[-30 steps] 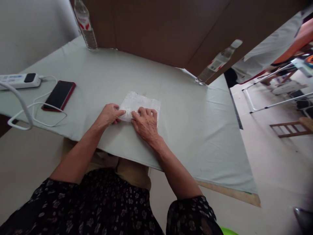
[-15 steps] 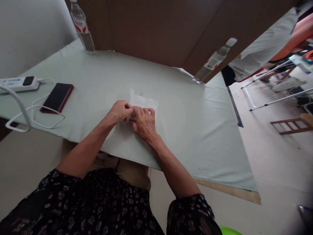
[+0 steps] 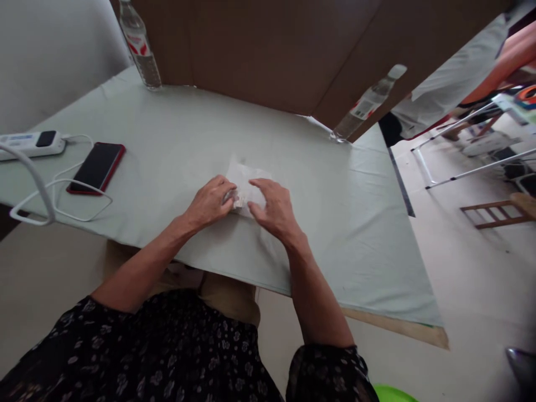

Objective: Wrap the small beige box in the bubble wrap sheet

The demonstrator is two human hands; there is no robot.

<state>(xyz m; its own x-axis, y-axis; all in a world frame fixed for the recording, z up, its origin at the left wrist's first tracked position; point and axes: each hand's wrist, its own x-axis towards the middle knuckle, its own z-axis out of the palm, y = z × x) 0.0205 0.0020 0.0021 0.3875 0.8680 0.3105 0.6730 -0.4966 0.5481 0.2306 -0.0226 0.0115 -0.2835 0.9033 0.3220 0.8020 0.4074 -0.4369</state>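
Note:
A thin whitish sheet, maybe tissue or plastic, lies on the pale green tablecloth between my hands. My left hand is at its left edge, thumb and fingers closed around a small clear, crumpled-looking item whose exact nature is too small to tell. On the sheet's right side, my right hand has its thumb and fingers spread apart, with nothing between them.
A phone, white cable and power strip lie at the left. Two bottles stand before a brown board at the back. Beyond it at right are a person's white shirt and a metal frame.
My right hand has moved right, away from my left, and its fingers have spread. The sheet and the clear item between the hands now show more.

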